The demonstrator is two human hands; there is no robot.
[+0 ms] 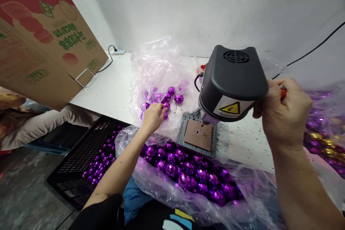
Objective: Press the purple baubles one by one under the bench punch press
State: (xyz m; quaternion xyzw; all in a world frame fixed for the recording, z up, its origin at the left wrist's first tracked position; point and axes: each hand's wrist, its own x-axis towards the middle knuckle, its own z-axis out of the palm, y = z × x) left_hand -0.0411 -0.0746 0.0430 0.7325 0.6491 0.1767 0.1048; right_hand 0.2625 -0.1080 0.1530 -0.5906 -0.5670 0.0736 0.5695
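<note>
My left hand (pixel 154 116) reaches onto a clear plastic bag, its fingers closed on a shiny purple disco ball (pixel 165 106); the fingertips are partly hidden. Several more purple disco balls (pixel 178 98) lie around it on the plastic. My right hand (pixel 285 109) is wrapped round the lever (pixel 283 92) of a black bench drill press (pixel 234 75), with a red part of the lever showing. Below the drill head, a brown board (pixel 198 134) with a small hole and dark shavings rests on the grey metal base (pixel 182 131). No ball sits on this board.
In front of me an open plastic bag (pixel 151 176) holds many purple balls. A black crate (pixel 70 172) with purple balls stands at lower left. A cardboard box (pixel 48 36) leans at left by a power strip (pixel 118 52). Purple and gold balls (pixel 320 140) lie at right.
</note>
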